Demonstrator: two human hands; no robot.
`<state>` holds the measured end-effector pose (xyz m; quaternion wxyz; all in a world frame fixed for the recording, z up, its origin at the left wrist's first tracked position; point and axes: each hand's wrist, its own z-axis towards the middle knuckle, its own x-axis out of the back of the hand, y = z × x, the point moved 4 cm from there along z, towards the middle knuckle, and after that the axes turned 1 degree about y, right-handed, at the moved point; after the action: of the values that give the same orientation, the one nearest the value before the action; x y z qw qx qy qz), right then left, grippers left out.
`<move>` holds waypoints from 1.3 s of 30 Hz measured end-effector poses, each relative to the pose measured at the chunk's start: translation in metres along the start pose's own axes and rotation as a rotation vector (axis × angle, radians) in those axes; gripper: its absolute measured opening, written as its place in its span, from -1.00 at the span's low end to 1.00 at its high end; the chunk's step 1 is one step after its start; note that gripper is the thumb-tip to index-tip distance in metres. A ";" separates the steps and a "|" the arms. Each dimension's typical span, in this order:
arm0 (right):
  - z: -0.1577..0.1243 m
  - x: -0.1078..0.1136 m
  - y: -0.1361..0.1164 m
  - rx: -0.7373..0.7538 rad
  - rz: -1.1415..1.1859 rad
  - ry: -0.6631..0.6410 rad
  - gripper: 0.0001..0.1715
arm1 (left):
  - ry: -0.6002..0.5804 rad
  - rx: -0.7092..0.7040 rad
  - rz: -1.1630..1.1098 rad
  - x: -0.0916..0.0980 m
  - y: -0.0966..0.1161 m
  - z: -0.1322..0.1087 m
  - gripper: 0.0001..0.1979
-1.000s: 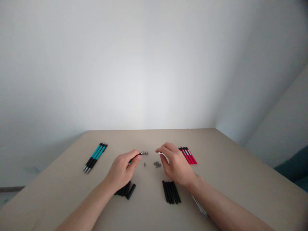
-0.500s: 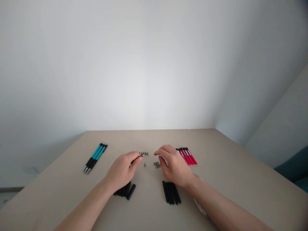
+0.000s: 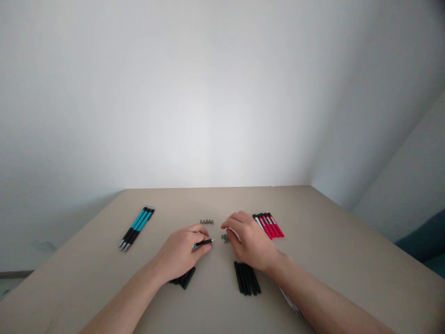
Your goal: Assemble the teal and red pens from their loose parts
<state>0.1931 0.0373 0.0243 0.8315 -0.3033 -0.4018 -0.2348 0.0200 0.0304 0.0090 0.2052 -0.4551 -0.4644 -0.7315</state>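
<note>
Toward five o'clock the left hand (image 3: 181, 250) has shifted, thumb and fingers clamped on a blue-and-black pen barrel (image 3: 202, 242), its tip pointing to three o'clock. Small metal cones (image 3: 206, 221) stand at its twelve; the right hand (image 3: 250, 241), at three, has thumb and forefinger parted.

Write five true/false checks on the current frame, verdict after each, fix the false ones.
1. The left hand holds a teal-and-black pen. True.
2. The red sticks lie left of the right hand. False: they lie to its right.
3. A row of small metal cones sits beyond the left hand. True.
4. Six more teal pens lie at the table's left. False: three do.
5. Black tubes lie on the near side of the right hand. True.
</note>
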 end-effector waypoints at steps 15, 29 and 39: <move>0.001 0.001 0.002 -0.041 -0.012 -0.004 -0.76 | -0.013 -0.010 -0.007 0.000 0.002 -0.003 -0.79; -0.001 0.002 0.023 -0.263 -0.143 0.054 -0.75 | 0.155 -0.004 -0.102 0.015 0.006 -0.001 -0.64; 0.000 0.006 -0.003 0.088 0.039 -0.171 -0.83 | 0.206 0.052 0.005 0.015 -0.002 -0.001 -0.69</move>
<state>0.1951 0.0343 0.0301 0.8111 -0.2930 -0.4753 -0.1741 0.0103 0.0324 0.0204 0.2655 -0.3732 -0.4584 -0.7616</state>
